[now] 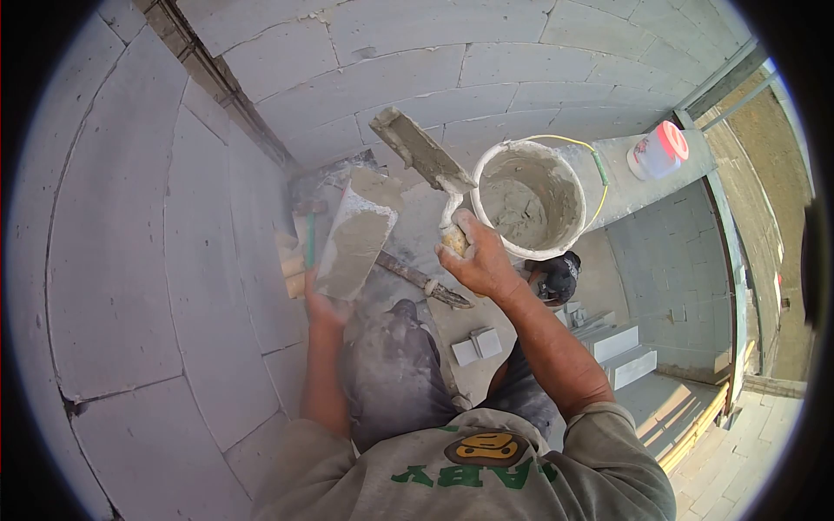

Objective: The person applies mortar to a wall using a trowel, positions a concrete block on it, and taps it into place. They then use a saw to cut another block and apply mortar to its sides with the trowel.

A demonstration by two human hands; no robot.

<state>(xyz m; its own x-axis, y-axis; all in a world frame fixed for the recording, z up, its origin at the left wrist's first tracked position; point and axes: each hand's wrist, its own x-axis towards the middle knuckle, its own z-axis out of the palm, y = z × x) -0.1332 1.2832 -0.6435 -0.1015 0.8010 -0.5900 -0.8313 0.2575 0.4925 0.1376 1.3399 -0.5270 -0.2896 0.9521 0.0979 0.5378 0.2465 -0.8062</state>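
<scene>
My right hand (479, 256) is closed around the handle of a trowel (423, 149), whose mortar-smeared blade points up and to the left. Just right of it stands a white bucket (530, 200) with grey wet mortar inside and a yellow wire handle. My left hand (328, 300) grips the lower end of a pale block (358, 234); grey mortar coats its upper faces. Part of the left hand's fingers is hidden behind the block. A dusty saw-like tool (426, 280) lies below, between the block and my right forearm.
Block walls rise at the left (113, 260) and ahead (417, 78). A clear jar with a pink lid (658, 150) stands on the ledge (612, 165). Below, another person (556, 276) is partly hidden by the bucket. Loose blocks (621, 352) lie at lower right, and a small block (476, 346) beneath me.
</scene>
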